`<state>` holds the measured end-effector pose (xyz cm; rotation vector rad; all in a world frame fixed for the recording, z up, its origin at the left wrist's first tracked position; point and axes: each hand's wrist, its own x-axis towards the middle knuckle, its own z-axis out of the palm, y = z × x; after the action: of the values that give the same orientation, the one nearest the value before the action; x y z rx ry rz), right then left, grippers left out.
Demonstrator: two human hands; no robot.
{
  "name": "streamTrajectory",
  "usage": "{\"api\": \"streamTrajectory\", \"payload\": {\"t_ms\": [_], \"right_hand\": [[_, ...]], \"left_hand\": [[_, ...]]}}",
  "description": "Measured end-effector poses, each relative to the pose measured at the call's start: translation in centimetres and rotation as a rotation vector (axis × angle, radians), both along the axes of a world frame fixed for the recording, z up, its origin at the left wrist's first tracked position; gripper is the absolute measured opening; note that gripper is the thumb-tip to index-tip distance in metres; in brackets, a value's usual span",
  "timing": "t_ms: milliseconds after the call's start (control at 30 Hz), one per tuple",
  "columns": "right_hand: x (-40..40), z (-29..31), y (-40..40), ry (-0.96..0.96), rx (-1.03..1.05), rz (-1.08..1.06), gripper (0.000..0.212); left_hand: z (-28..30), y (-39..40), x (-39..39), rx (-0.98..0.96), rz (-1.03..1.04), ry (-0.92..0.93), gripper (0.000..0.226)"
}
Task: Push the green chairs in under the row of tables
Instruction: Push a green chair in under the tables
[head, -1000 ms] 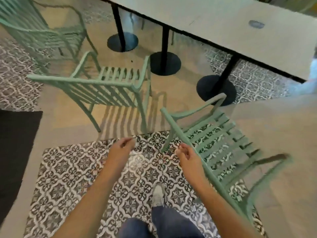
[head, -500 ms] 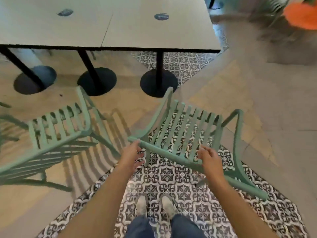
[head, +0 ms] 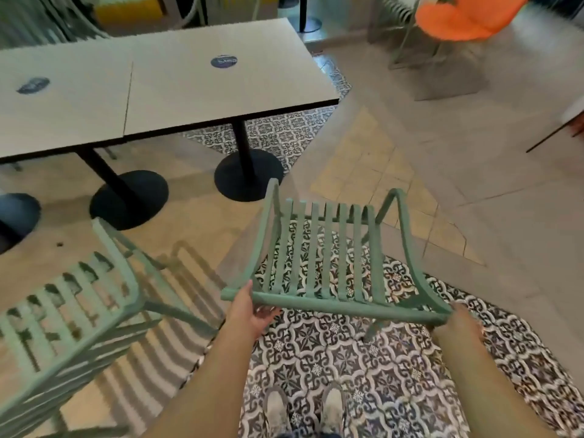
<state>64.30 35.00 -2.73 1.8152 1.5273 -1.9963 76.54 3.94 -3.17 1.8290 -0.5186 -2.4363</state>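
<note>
2 hands [head: 252, 314] on grn chair [head: 325, 257]

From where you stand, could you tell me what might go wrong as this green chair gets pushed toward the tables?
The held chair sits off the right end of the table row, so a straight push could miss the tabletop. Steered left, its front may strike the black pedestal base. The right hand only meets the backrest corner, so the chair might twist; the left hand grips better.

Two green chairs [head: 335, 257] [head: 72, 314], two joined tables [head: 221, 80] [head: 60, 105], three black bases [head: 249, 175] and one orange chair [head: 464, 17] are counted.
</note>
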Motion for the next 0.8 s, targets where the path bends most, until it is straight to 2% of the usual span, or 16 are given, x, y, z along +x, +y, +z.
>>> {"api": "streamTrajectory", "payload": {"t_ms": [33,167,267,533,633,800], "right_hand": [[-0.2,0.0,0.5,-0.001,-0.079,0.009,0.011],[-0.4,0.0,1.6,-0.047,-0.307,0.140,0.015],[-0.7,0.2,1.5,-0.058,-0.408,0.104,0.017],[-2.2,-1.8,2.0,-0.068,-0.450,0.057,0.005],[-4.1,-1.7,1.1,-0.055,-0.434,0.089,0.023],[-6.4,-2.2,-1.6,-0.095,-0.453,0.214,0.025]], "left_hand": [[0.1,0.0,-0.1,0.005,0.002,-0.005,0.039],[0.3,0.0,-0.7,-0.004,-0.032,-0.046,0.030],[0.4,-0.2,-0.9,-0.013,-0.040,-0.061,0.031],[1.1,-0.2,-1.4,-0.065,-0.023,-0.113,0.027],[1.5,-0.5,-1.5,-0.083,0.016,-0.096,0.025],[2.0,-1.8,-0.5,-0.087,0.122,-0.110,0.028]]}}
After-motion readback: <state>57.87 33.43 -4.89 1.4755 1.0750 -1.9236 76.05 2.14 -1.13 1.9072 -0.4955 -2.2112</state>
